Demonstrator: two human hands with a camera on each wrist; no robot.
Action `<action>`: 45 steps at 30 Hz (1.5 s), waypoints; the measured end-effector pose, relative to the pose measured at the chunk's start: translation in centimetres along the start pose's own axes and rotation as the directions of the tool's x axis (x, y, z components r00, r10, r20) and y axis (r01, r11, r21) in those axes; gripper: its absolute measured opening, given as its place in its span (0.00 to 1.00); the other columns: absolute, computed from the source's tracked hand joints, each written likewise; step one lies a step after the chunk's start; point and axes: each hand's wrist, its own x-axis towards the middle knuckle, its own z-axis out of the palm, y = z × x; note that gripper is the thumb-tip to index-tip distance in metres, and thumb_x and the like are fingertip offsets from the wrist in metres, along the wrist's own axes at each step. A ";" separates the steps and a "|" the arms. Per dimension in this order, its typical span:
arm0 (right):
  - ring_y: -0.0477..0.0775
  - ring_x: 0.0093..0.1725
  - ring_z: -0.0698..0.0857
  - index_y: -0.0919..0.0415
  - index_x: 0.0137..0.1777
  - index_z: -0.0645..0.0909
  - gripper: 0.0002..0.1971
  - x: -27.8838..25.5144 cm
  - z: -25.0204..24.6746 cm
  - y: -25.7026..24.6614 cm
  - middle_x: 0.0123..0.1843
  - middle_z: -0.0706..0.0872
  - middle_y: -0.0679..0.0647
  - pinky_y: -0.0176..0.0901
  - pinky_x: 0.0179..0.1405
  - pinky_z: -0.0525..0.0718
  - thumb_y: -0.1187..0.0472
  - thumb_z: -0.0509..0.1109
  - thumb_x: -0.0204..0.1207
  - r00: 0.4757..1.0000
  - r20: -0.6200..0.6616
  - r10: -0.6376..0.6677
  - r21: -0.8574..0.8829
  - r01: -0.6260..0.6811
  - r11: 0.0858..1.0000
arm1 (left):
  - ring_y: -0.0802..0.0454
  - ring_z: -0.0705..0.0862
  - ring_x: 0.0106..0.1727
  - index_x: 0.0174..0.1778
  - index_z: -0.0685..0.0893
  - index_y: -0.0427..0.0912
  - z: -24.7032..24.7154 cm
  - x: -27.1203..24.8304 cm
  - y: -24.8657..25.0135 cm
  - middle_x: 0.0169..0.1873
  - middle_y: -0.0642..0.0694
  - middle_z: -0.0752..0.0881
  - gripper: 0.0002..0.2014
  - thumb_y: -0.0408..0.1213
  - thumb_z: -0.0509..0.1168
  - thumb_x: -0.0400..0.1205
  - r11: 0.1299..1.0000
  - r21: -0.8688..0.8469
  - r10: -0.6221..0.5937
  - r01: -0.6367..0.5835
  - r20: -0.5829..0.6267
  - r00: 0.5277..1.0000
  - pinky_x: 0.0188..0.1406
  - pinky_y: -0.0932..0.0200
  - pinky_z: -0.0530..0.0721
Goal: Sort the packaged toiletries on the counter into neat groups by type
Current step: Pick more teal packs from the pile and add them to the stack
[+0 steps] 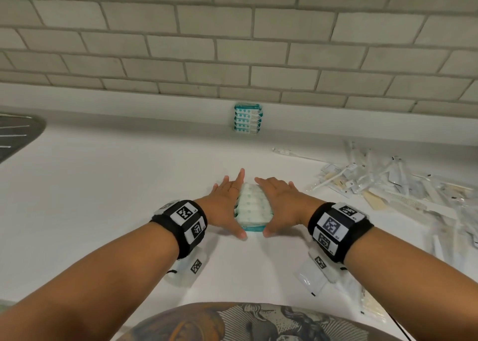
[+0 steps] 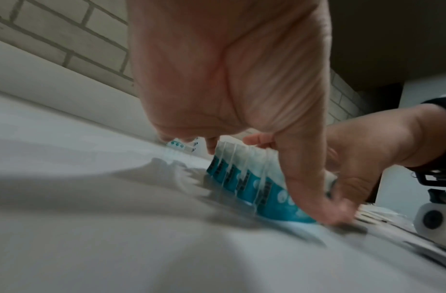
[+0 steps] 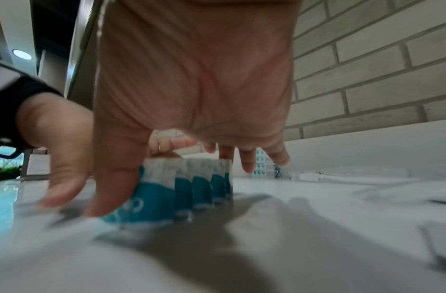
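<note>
Left hand (image 2: 231, 83): palm fills the upper centre, fingers extended downward against the near side of a row of teal-and-white packets (image 2: 244, 182) standing on edge on the white surface (image 2: 116, 237), thumb reaching down to the surface at the row's front end. Right hand (image 2: 362, 150): enters from the right, fingers laid along the far side of the same row, with a black wrist strap and a white camera unit (image 2: 432, 220) at the frame edge. Background: second group of teal-dotted packets (image 2: 181, 145) against the upstand below a pale brick-tile wall (image 2: 66, 39); blurred pale wrapped items (image 2: 375, 216) on the surface at right.
</note>
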 end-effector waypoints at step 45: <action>0.60 0.39 0.81 0.59 0.49 0.81 0.13 19.0 -11.5 4.7 0.42 0.85 0.62 0.47 0.43 0.81 0.50 0.73 0.74 0.885 0.276 0.375 0.958 -0.285 -0.033 | 0.45 0.88 0.51 0.60 0.85 0.37 -13.4 18.7 -5.1 0.50 0.40 0.91 0.21 0.49 0.71 0.78 0.201 -0.976 -0.299 -0.083 -0.142 0.944 0.54 0.55 0.84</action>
